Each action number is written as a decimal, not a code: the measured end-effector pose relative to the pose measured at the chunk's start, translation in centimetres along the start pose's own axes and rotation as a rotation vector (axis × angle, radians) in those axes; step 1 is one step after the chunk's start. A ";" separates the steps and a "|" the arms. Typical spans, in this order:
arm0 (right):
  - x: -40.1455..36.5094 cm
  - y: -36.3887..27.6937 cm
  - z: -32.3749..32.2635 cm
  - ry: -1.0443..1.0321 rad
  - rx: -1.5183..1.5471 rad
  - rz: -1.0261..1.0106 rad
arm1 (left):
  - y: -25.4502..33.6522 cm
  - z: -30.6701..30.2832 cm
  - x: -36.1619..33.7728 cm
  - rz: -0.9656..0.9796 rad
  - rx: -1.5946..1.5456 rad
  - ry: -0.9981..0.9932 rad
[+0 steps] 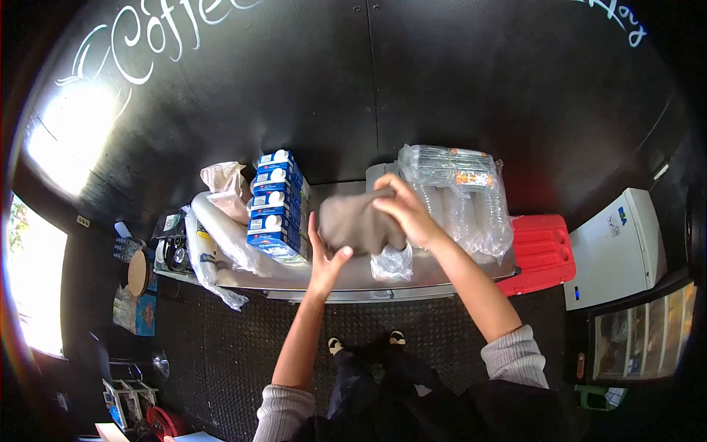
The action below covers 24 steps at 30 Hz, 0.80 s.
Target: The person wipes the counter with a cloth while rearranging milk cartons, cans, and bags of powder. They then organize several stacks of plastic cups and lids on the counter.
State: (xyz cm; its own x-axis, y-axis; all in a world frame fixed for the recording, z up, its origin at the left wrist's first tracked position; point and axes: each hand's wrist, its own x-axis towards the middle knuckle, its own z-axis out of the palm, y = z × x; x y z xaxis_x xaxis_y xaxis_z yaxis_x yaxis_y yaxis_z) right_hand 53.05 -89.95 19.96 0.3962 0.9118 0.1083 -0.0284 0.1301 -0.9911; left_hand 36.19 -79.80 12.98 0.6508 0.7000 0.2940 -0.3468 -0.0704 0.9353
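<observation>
A grey-brown cloth (357, 225), bunched and slightly blurred, is held up between my two hands above a metal counter (283, 276). My right hand (405, 210) pinches its upper right edge between thumb and fingers. On its lower left side, my left hand (324, 259) grips it with the thumb in front; some of the fingers are hidden behind the fabric. Just below the cloth lies a small crumpled clear plastic bag (392, 264). Blue-and-white milk cartons (274, 202) stand in a row left of my hands.
Right of the cloth are plastic-wrapped sleeves of clear cups (471, 217) and a wrapped dark pack (449, 166). Long white plastic-wrapped sleeves (224, 232) lie left of the cartons. A red plastic case (541, 250) and a white fridge (615, 247) stand beyond the counter's right end.
</observation>
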 end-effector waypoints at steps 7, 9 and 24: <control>-5.0 9.9 -1.9 0.343 0.003 0.139 | -7.2 -5.8 -2.8 -0.539 -0.174 0.223; -7.3 15.4 -3.1 0.502 -0.344 0.306 | -10.1 -7.0 -3.5 -0.650 -0.155 0.331; -8.3 24.7 -0.8 0.556 -0.069 0.486 | -13.9 -2.5 -6.0 -0.983 -0.272 0.150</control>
State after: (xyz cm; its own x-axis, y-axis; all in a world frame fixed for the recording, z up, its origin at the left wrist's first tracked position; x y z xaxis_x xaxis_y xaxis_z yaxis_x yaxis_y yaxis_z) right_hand 49.76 -94.62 -5.43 0.7608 0.5258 -0.3804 -0.2680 -0.2792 -0.9221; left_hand 35.41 -81.22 -2.24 0.6448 0.4439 -0.6222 0.1399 0.7317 0.6671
